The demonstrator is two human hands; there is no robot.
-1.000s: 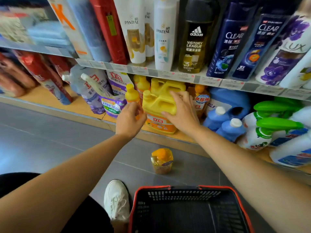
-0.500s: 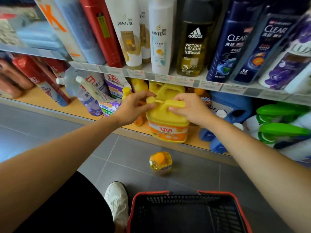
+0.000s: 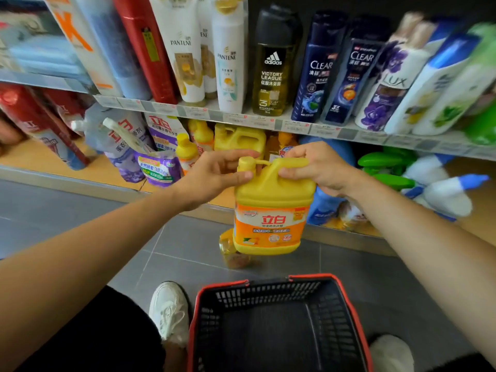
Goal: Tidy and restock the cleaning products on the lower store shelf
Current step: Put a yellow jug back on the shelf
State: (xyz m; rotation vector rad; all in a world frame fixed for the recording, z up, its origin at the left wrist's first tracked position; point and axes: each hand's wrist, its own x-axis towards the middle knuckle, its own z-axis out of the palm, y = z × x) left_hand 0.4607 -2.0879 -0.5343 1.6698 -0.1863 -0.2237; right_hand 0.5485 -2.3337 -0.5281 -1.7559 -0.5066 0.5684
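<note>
A yellow detergent jug point(image 3: 271, 210) is held in the air just off the lower shelf's point(image 3: 53, 159) front edge, its handle gripped by the right hand point(image 3: 319, 170), its cap pinched by the left hand point(image 3: 214, 175).

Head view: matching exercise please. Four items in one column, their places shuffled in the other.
Items
1. yellow jug
2. adidas bottle
3. red-rimmed basket
4. purple refill pouch

Places
A. on the upper shelf
B. on the floor, beside the white shoe
C. on the lower shelf, left of the hands
D. in the air, gripped by the left hand and the right hand

Pairs: 1-D, 2-A, 3-B, 4-C
</note>
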